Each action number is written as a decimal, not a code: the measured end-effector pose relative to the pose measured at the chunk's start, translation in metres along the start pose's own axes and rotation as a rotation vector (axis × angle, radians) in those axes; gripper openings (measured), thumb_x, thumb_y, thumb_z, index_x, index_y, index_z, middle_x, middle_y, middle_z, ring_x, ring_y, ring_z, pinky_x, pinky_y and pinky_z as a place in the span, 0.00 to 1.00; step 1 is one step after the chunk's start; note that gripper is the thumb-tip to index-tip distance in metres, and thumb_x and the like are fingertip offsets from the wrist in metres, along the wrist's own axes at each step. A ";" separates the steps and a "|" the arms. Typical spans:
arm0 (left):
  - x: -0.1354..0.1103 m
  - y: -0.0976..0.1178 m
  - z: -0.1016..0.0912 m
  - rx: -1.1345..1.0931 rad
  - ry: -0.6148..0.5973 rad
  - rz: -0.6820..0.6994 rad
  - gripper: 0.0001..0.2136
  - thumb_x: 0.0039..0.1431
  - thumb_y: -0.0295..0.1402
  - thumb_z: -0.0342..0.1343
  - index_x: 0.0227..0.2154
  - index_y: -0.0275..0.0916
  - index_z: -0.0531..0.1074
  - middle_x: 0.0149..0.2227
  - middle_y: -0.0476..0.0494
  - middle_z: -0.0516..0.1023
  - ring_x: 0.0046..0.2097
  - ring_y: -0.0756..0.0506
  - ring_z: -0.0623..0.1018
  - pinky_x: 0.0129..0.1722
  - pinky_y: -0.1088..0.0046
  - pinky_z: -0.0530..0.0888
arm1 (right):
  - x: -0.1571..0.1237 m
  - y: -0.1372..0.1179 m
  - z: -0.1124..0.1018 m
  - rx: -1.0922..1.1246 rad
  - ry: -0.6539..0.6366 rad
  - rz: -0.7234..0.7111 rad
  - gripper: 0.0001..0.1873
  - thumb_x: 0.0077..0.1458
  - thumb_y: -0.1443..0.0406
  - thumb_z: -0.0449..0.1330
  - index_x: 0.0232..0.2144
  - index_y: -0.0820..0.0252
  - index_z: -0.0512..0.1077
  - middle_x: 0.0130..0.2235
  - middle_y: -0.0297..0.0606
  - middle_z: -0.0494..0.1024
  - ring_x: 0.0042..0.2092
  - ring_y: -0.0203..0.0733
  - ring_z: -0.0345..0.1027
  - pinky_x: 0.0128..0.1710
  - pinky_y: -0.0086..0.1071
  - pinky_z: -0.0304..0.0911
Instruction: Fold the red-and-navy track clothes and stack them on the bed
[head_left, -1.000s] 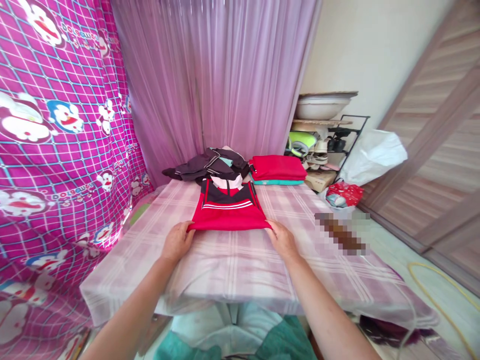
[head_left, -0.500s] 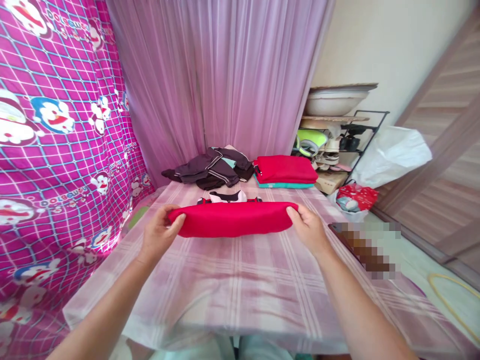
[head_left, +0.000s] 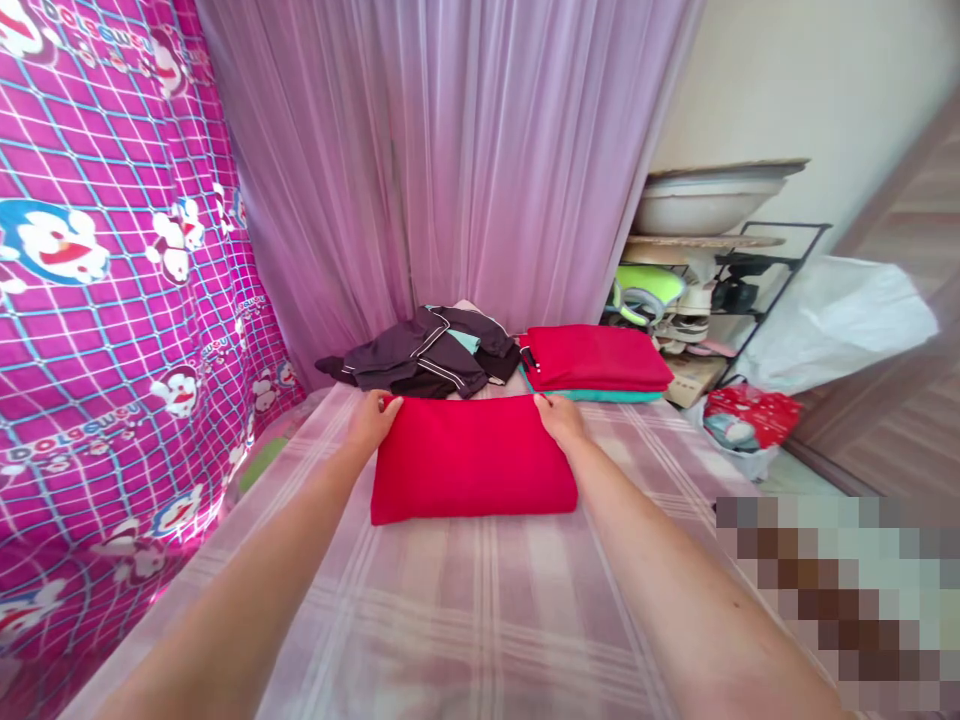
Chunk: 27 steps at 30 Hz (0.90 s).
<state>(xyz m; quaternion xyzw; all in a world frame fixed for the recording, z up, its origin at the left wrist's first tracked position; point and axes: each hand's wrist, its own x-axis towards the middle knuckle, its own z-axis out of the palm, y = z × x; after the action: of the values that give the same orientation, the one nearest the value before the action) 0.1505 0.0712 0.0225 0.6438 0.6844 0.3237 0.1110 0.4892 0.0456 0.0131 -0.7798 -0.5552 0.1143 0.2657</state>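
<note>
A red shirt (head_left: 474, 458), folded into a neat rectangle, lies on the checked cloth in front of me. My left hand (head_left: 373, 418) is closed on its far left corner, with thumb and fingers pinching the edge. At the far right corner, my right hand (head_left: 559, 416) pinches the same edge. The collar does not show now. Just beyond my right hand rests a stack of folded red clothes (head_left: 600, 358) on top of a folded turquoise garment (head_left: 626, 397). Behind the shirt is a loose heap of dark clothes (head_left: 427, 350) with white piping.
The pink-and-white checked cloth (head_left: 420, 620) covers the surface. A purple curtain (head_left: 465, 150) hangs at the back, and a bright pink printed sheet (head_left: 112, 330) on the left. To the right stand a shoe rack (head_left: 772, 290), a white plastic bag (head_left: 840, 320) and a red bag (head_left: 754, 412).
Both hands have moved forward and closer together, laying the shirt's near part over its collar. The shirt went from a raised narrow strip to a flat rectangle. The view has shifted slightly.
</note>
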 end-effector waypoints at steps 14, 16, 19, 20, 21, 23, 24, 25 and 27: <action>-0.071 0.039 0.074 0.341 -0.167 0.437 0.23 0.68 0.43 0.42 0.62 0.46 0.66 0.67 0.39 0.64 0.69 0.33 0.59 0.66 0.36 0.47 | -0.075 -0.068 0.054 -0.230 -0.197 -0.451 0.27 0.68 0.58 0.43 0.67 0.52 0.59 0.70 0.44 0.57 0.70 0.54 0.46 0.66 0.61 0.38; -0.069 0.038 0.081 0.341 -0.195 0.418 0.23 0.68 0.45 0.42 0.62 0.48 0.66 0.67 0.40 0.64 0.69 0.32 0.58 0.66 0.35 0.47 | -0.075 -0.066 0.064 -0.268 -0.232 -0.383 0.28 0.68 0.56 0.43 0.68 0.51 0.57 0.71 0.44 0.54 0.71 0.58 0.42 0.65 0.66 0.35; -0.066 0.033 0.084 0.324 -0.213 0.415 0.23 0.67 0.47 0.43 0.61 0.50 0.67 0.67 0.40 0.64 0.69 0.31 0.58 0.65 0.34 0.46 | -0.071 -0.059 0.070 -0.267 -0.230 -0.287 0.31 0.68 0.51 0.42 0.69 0.48 0.54 0.72 0.43 0.49 0.72 0.62 0.37 0.63 0.71 0.33; -0.066 0.033 0.083 0.316 -0.215 0.414 0.23 0.67 0.47 0.43 0.62 0.50 0.67 0.67 0.40 0.64 0.69 0.31 0.58 0.65 0.33 0.46 | -0.070 -0.058 0.069 -0.264 -0.231 -0.248 0.32 0.67 0.49 0.42 0.69 0.48 0.54 0.73 0.43 0.48 0.71 0.64 0.36 0.62 0.73 0.33; -0.067 0.033 0.083 0.311 -0.216 0.413 0.24 0.67 0.46 0.43 0.62 0.49 0.67 0.67 0.40 0.64 0.69 0.31 0.58 0.65 0.33 0.47 | -0.069 -0.056 0.068 -0.261 -0.233 -0.208 0.33 0.66 0.47 0.42 0.69 0.48 0.54 0.73 0.43 0.47 0.71 0.66 0.35 0.61 0.74 0.33; -0.067 0.033 0.080 0.308 -0.218 0.421 0.24 0.67 0.47 0.44 0.62 0.49 0.66 0.68 0.39 0.63 0.69 0.31 0.58 0.65 0.34 0.47 | -0.067 -0.053 0.065 -0.253 -0.238 -0.134 0.36 0.65 0.44 0.40 0.69 0.48 0.53 0.73 0.44 0.45 0.71 0.68 0.34 0.60 0.75 0.35; -0.068 0.032 0.079 0.309 -0.222 0.427 0.24 0.67 0.47 0.44 0.63 0.49 0.65 0.68 0.40 0.63 0.69 0.31 0.58 0.65 0.34 0.48 | -0.067 -0.051 0.063 -0.250 -0.236 -0.102 0.36 0.65 0.43 0.39 0.70 0.48 0.52 0.73 0.45 0.44 0.71 0.69 0.34 0.59 0.76 0.37; -0.067 0.031 0.077 0.310 -0.226 0.432 0.25 0.67 0.47 0.44 0.63 0.49 0.65 0.68 0.40 0.62 0.69 0.32 0.58 0.66 0.36 0.49 | -0.068 -0.048 0.061 -0.249 -0.230 -0.071 0.36 0.65 0.43 0.39 0.70 0.48 0.52 0.73 0.46 0.44 0.71 0.69 0.35 0.59 0.76 0.38; -0.066 0.026 0.073 0.314 -0.224 0.426 0.26 0.66 0.48 0.45 0.64 0.47 0.63 0.68 0.39 0.61 0.69 0.33 0.58 0.66 0.39 0.51 | -0.071 -0.042 0.059 -0.246 -0.209 -0.021 0.37 0.65 0.43 0.38 0.70 0.48 0.52 0.73 0.48 0.45 0.71 0.69 0.35 0.58 0.75 0.41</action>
<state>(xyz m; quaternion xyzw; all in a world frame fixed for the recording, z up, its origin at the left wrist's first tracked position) 0.2223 0.0289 -0.0359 0.8141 0.5590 0.1566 0.0142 0.4025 0.0071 -0.0218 -0.7845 -0.5978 0.1230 0.1101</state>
